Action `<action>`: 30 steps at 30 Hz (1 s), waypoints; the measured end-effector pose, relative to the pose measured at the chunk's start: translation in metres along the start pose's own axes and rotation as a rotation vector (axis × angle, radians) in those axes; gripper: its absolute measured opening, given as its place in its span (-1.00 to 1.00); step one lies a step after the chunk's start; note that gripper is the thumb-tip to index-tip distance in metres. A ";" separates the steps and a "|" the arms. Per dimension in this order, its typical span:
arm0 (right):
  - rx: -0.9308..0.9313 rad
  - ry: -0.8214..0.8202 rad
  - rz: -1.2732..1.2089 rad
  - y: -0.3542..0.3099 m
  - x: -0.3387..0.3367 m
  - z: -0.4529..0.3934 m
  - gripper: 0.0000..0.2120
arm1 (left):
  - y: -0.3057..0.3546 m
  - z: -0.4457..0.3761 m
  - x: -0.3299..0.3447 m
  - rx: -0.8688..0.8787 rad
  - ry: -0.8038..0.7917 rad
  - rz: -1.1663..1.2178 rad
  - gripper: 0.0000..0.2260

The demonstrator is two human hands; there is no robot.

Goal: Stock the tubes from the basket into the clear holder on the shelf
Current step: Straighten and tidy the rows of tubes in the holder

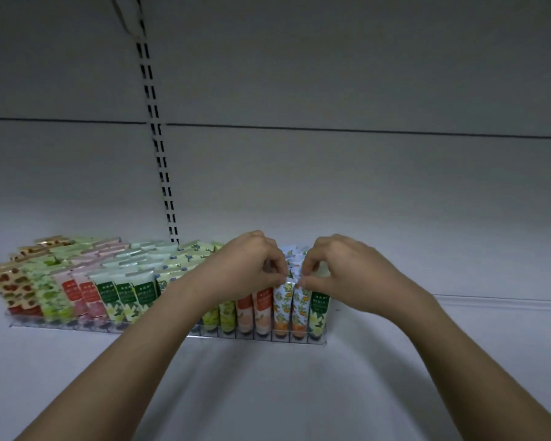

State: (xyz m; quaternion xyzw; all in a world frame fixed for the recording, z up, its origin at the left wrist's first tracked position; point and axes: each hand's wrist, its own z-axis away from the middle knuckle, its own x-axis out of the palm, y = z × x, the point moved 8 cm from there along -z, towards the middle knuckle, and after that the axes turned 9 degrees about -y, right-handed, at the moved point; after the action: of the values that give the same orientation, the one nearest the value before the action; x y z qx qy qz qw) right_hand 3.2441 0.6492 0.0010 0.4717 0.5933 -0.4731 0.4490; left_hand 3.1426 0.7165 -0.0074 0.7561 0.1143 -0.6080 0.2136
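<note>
Shelf: a white shelf (pixel 268 377) under a pale back panel, with a slotted upright (pixel 159 148) running up behind the stock.
Clear holder: a long clear holder (pixel 255 337) stood on the shelf, divided into narrow lanes running front to back.
Tubes, position: tubes stood upright in the lanes, caps down and crimped ends up, long axis vertical, filed one behind another.
Tubes, count: about eighteen lanes showed a front tube, though the left forearm hid some; the rows behind were too crowded to count.
Orange-print tubes: two front orange-print tubes (pixel 282 305) stood side by side, second and third lanes from the right end, with more of the same print behind them.
Green-label tube: one green-label tube (pixel 318 308) filled the last lane on the right.
Left hand: the left hand (pixel 248 265) was curled, thumb and fingertips pinching the crimped top of the left orange-print tube.
Right hand: the right hand (pixel 341 268) was curled likewise, pinching the top of the neighbouring orange-print tube.
Key relation: the tubes stood directly below both hands, each hand equally near its own lane; a straight downward press looked enough to seat them.
Basket: not in view.
</note>
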 end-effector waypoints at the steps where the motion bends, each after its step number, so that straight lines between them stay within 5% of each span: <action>1: -0.008 -0.006 0.007 -0.001 0.002 0.000 -0.82 | 0.000 0.001 0.000 -0.003 0.010 0.000 -0.97; 12: -0.022 -0.025 0.016 -0.002 0.009 0.000 -0.95 | -0.006 0.002 -0.002 -0.109 0.005 0.033 -0.96; 30: 0.007 0.026 -0.064 0.007 0.014 0.001 -0.88 | 0.000 0.006 0.002 -0.134 -0.012 0.162 -0.96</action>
State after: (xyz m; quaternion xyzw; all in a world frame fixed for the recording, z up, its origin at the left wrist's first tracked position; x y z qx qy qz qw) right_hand 3.2493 0.6507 -0.0138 0.4604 0.6123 -0.4828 0.4243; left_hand 3.1378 0.7135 -0.0103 0.7430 0.0920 -0.5844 0.3130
